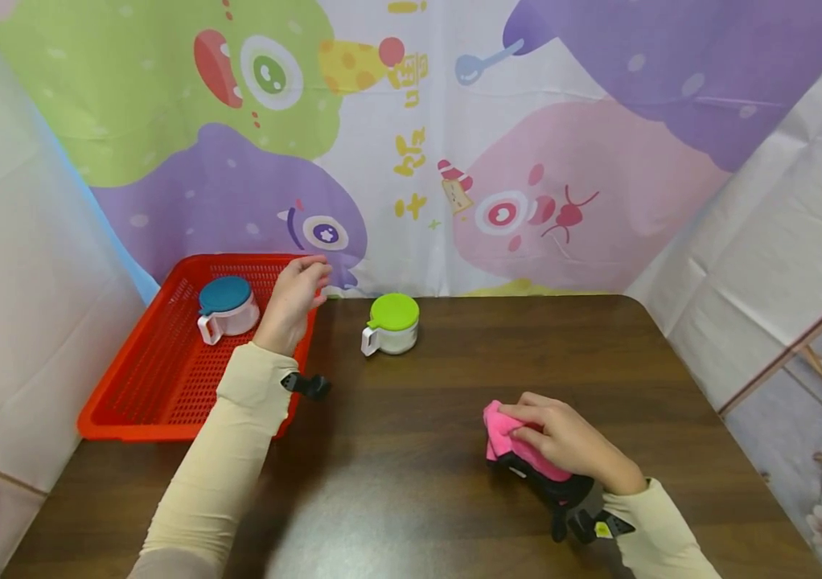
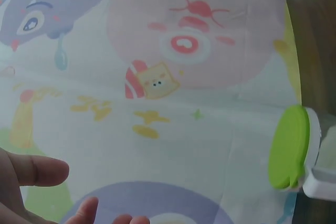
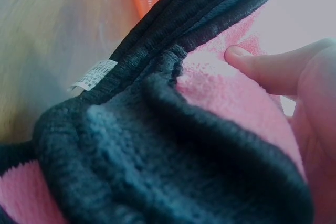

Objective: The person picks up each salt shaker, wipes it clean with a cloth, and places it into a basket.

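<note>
Cloth [image 1: 501,433] fills right fingers [image 1: 532,415]; red basket [image 1: 165,432] holds a blue-lidded jar [image 1: 230,307].

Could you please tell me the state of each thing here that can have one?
Green-lidded jar: lid on, upright on the table.
Blue-lidded jar: lid on, upright in the red basket.
Red basket: open-topped, upright, holding the blue-lidded jar.
Pink-and-black cloth: bunched, not spread flat.
Right grip: holding the pink-and-black cloth.
Left grip: relaxed, holding nothing.
</note>
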A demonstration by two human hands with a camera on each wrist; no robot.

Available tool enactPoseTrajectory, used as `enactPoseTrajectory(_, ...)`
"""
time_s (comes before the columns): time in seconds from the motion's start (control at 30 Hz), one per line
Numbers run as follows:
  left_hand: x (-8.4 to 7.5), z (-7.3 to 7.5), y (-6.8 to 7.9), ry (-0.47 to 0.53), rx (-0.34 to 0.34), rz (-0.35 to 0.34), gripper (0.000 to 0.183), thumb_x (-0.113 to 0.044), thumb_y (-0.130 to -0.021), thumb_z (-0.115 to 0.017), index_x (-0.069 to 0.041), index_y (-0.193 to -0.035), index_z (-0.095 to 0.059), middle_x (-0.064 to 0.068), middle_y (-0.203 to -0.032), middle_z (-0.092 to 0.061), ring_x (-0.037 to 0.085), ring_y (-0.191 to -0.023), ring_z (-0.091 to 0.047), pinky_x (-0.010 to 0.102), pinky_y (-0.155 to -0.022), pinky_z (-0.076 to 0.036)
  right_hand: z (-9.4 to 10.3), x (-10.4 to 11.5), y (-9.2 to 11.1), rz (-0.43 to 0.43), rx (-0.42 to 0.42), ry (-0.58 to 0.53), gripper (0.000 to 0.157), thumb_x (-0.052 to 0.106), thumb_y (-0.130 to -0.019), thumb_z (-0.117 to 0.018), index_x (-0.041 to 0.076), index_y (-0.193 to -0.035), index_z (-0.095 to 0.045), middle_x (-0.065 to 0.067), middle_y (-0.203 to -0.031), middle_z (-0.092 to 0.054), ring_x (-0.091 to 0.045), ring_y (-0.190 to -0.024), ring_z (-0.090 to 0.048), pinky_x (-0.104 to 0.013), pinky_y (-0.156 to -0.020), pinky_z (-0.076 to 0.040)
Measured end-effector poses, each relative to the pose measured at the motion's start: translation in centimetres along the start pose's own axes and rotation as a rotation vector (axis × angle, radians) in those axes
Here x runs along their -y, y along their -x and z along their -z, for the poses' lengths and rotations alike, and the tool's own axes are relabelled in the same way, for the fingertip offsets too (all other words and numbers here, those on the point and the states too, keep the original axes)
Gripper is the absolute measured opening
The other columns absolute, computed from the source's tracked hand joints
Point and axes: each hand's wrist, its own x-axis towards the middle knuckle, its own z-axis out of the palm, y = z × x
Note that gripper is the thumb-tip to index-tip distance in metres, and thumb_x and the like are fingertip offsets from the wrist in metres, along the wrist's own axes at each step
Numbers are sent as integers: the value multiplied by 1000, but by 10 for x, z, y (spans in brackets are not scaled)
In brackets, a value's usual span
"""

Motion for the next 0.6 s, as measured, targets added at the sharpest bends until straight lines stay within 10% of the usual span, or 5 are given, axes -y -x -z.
enactPoseTrajectory(0.37, 12, -22, -4, 55, 16, 41, 45, -19, -98, -41, -5, -141, -40, 12, -140, -45, 15, -110, -46, 34, -101, -39, -1, 1, 1, -20, 3, -2, 38, 13, -88, -67, 11, -126, -65, 8, -86, -53, -2, -71, -42, -18, -59, -39)
enactPoseTrajectory(0.6, 26, -30, -7, 84, 6, 71, 48, -19, -98, -41, -3, -143, -38, 13, -146, -43, 26, -127, -45, 41, -108, -37, -1, 1, 2, -24, 7, 1, 37, 13, -89, -66, 11, -126, -65, 9, -86, -53, -2, -70, -42, -18, -60, -39)
